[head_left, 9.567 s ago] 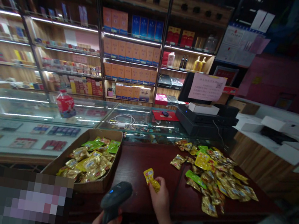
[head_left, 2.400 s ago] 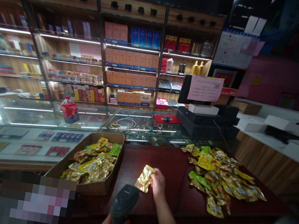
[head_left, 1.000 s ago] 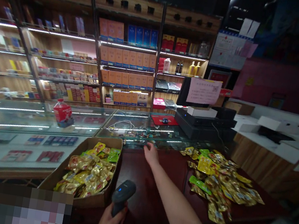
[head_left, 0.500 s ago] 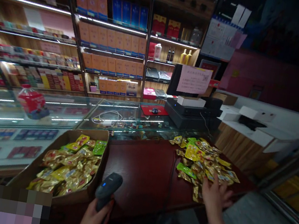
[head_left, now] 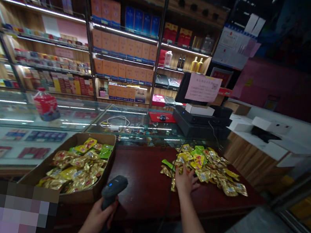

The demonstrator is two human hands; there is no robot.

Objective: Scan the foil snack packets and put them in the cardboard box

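Observation:
My left hand (head_left: 98, 215) is wrapped round the handle of a dark barcode scanner (head_left: 115, 187), its head pointing up and away over the table's front edge. My right hand (head_left: 185, 181) reaches onto the dark red table (head_left: 141, 174), fingers spread among gold packets at the near left side of a loose pile of snack packets (head_left: 213, 170). The packets are mostly gold, with some yellow and green. What lies under the right fingers is partly hidden. Left of the scanner, an open cardboard box (head_left: 109, 164) holds several similar packets.
A glass display counter (head_left: 98, 121) runs behind the table, bearing a red jug (head_left: 45, 104), a mouse on a red mat (head_left: 155, 117) and a monitor with a paper notice (head_left: 203, 88). A black cable (head_left: 168, 206) hangs across the table near my right arm.
My right hand has moved left along the pile's near side, and a few gold and green packets have shifted left with it. My left hand still grips the scanner. The view has turned slightly.

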